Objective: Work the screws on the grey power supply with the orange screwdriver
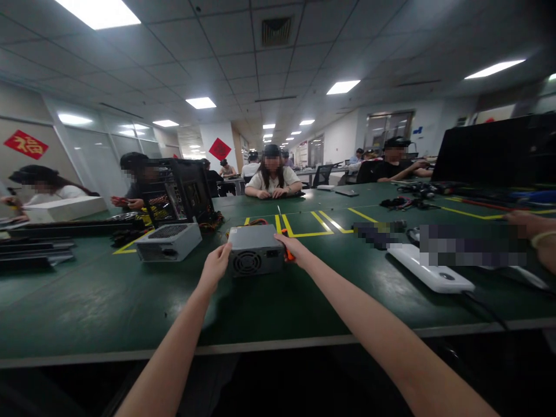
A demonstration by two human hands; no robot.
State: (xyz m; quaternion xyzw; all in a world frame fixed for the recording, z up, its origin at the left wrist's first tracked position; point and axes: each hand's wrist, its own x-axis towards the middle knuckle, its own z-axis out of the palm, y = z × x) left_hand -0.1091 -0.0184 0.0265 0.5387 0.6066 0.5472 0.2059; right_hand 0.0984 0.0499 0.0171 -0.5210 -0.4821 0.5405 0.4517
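A grey computer power supply is between my hands above the green table, its fan grille and power socket facing me. My left hand is closed on its left edge, thumb on top. On the right edge, my right hand grips the same unit. An orange and black object shows beside my right fingers; its kind is too small to make out. Coloured cables stick out behind the unit. Whether its underside touches the table I cannot tell.
Left of it stands another power supply, with an open black computer case behind. A white power strip lies to the right, near a dark monitor. Yellow tape marks the green table. A person sits opposite.
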